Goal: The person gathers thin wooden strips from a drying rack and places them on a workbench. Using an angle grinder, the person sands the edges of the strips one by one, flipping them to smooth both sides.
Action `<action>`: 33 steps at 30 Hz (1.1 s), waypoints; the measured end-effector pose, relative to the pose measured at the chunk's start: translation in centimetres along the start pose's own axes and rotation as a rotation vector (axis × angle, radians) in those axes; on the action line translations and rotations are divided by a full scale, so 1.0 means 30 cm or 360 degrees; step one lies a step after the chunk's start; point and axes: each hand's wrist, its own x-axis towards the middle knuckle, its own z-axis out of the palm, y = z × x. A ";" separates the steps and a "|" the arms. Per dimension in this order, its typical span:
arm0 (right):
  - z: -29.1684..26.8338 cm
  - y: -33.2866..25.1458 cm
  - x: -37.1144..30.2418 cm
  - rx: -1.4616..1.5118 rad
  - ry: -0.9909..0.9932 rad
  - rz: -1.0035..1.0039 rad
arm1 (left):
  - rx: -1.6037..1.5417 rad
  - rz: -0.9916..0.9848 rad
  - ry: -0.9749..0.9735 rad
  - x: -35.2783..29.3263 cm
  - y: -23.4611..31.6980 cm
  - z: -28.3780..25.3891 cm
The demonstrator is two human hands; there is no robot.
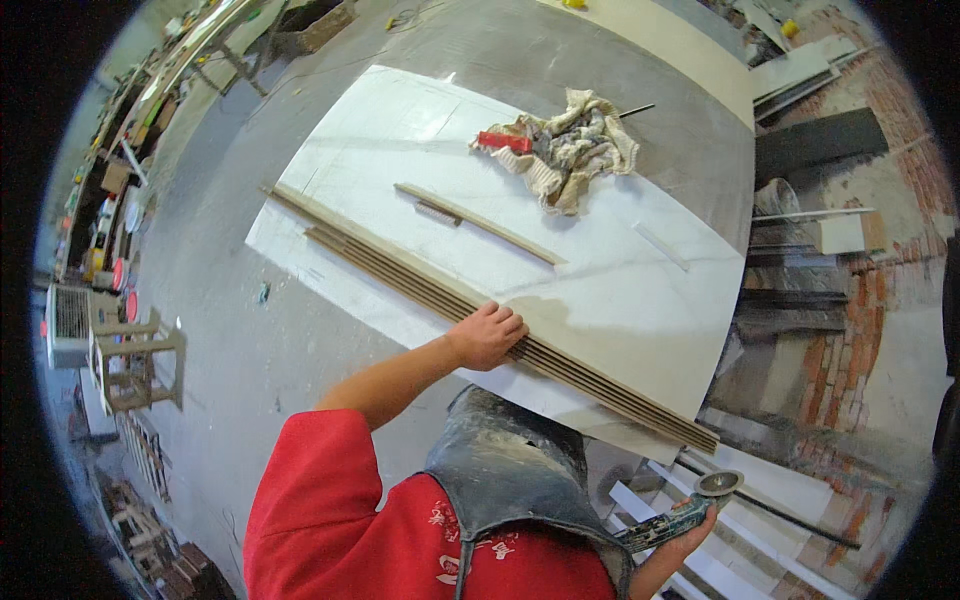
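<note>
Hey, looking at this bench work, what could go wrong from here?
The strips might slide apart on the white board, since only the left hand steadies them. The grinder in the right hand has its disc seemingly near their end, so it might nick them.

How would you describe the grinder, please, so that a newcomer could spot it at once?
Find the large white board, then follow the stacked strips to their lower-right end. Just below, the right hand holds the grinder. Unlike the straight strips, it ends in a round metal disc.
</note>
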 end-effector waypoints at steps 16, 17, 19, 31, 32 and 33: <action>-0.066 0.349 -0.571 0.0235 0.0381 -0.0203 | -0.0108 -0.0040 0.0073 -0.110 -0.460 -0.144; -0.091 0.389 -0.603 0.0246 0.0265 -0.0120 | -0.0146 -0.0031 0.0133 -0.117 -0.455 -0.157; -0.081 0.458 -0.706 0.0321 0.0325 -0.0019 | -0.0250 -0.0141 0.0264 -0.149 -0.481 -0.166; 0.047 0.708 -1.217 0.0667 0.0605 0.0080 | 0.0204 -0.0006 0.0151 -0.140 -0.876 -0.223; 0.069 0.722 -1.269 0.0670 0.0653 0.0025 | 0.0180 0.0050 0.0220 -0.136 -0.863 -0.206; 0.077 0.752 -1.305 0.0703 0.0646 0.0024 | 0.0233 0.0041 0.0214 -0.119 -0.871 -0.207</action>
